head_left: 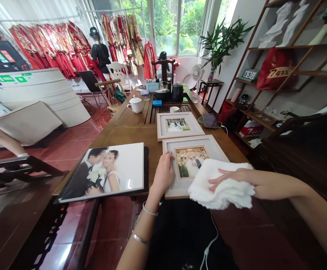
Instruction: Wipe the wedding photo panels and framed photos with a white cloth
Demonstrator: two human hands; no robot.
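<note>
A framed photo [191, 162] lies on the wooden table right in front of me. My left hand [165, 169] grips the left edge of this picture frame, fingertips on its light border. Over the frame's lower right corner, my right hand [232, 179] holds a white cloth [219, 183], bunched under the palm and fingers. The cloth covers that corner and part of the photo. Just beyond lies a second framed photo [177, 125]. A large wedding photo album [107, 170] rests to the left of my left hand, near the table's front edge.
The long wooden table [118, 135] bears a white lidded cup [135, 104], a small white cup [174, 109], a black kettle [177, 90] and a propped phone [210, 120]. Chairs stand at the left. Shelves [264, 48] rise at the right. Two people are at the back, another sits left.
</note>
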